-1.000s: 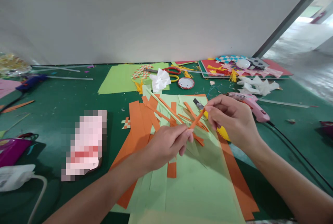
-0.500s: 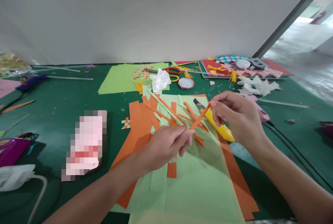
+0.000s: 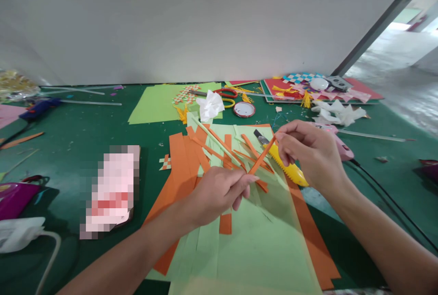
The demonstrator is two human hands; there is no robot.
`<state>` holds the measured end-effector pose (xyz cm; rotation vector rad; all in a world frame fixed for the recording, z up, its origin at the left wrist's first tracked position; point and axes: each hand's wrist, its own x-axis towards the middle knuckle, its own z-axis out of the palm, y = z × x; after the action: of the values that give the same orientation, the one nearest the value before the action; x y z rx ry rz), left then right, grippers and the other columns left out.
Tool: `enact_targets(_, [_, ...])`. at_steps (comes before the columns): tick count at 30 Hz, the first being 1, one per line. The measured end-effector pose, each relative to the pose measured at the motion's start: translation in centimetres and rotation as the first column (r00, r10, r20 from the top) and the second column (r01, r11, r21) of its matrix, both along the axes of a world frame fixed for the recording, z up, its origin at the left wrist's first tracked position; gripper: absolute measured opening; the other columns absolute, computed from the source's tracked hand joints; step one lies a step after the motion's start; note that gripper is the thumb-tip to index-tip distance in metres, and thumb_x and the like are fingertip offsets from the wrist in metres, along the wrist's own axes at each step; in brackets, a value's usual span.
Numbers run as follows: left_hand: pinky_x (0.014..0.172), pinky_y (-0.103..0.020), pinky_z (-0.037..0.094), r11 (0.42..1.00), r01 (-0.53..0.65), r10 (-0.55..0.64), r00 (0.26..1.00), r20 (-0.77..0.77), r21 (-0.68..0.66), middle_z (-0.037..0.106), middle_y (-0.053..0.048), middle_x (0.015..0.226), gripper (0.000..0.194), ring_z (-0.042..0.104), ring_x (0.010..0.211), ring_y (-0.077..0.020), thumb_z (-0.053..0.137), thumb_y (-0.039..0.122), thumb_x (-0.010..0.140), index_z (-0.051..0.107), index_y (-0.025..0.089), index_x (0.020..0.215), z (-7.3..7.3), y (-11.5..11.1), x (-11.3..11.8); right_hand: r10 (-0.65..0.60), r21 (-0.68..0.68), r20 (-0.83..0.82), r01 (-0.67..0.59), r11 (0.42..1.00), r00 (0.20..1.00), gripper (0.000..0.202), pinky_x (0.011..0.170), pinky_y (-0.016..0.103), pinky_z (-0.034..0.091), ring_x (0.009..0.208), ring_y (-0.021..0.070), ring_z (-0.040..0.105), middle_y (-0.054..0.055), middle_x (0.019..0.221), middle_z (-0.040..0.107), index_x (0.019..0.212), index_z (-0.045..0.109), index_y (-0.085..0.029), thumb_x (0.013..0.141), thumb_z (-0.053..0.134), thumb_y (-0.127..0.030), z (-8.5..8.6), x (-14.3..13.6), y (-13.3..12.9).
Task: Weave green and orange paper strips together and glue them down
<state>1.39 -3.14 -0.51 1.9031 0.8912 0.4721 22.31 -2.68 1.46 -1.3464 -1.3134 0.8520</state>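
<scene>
A narrow orange paper strip (image 3: 263, 154) stretches at a slant between my two hands. My left hand (image 3: 227, 189) pinches its lower end between thumb and finger. The upper end is pinched by the fingertips of my right hand (image 3: 304, 151). Beneath the hands lie light green paper sheets (image 3: 260, 249), with several loose orange strips and a pale green strip (image 3: 215, 139) scattered on top. Close below my right hand is a yellow utility knife (image 3: 289, 167), its blade end pointing away to the left. Wider orange paper (image 3: 181, 162) sticks out at the left of the pile.
A blurred pink rectangular object (image 3: 112, 190) lies left. Behind are scissors (image 3: 230, 93), crumpled tissue (image 3: 209, 105) and a round white lid (image 3: 244, 109). A pink glue gun (image 3: 344, 149) with a black cord lies right. A white charger (image 3: 22, 233) sits front left. A grey wall (image 3: 191, 21) bounds the back.
Almost nothing differs. My left hand has shifted very slightly to the right along the orange strip; my right hand keeps its pinch.
</scene>
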Motion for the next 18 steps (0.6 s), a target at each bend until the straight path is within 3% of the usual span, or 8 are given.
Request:
enact_targets(12, [0.048,-0.016,0.037,0.998,0.036,-0.036,0.999,0.012,0.060,0.055,0.006,0.055,0.033,0.050,0.046,-0.0051,0.037,0.026,0.099,0.057,0.017,0.075,0.27,0.02,-0.04,-0.005,0.004,-0.013,0.006,1.000,1.000,0.010,0.041,0.025,0.035,0.039,0.0109,0.047,-0.005,0.047,0.052,0.076,0.061,-0.021,0.084,0.063,-0.026,-0.10,0.32,-0.03])
enact_targets(18, [0.052,-0.016,0.041,0.996,0.029,-0.030,0.999,0.017,0.086,0.055,0.006,0.051,0.034,0.051,0.044,-0.0055,0.039,0.027,0.098,0.064,0.017,0.078,0.10,0.08,0.00,-0.007,0.006,-0.008,0.007,1.000,1.000,0.010,0.041,0.025,0.035,0.039,0.0107,0.047,-0.005,0.047,0.052,0.076,0.061,-0.021,0.084,0.063,-0.026,-0.17,0.48,0.09])
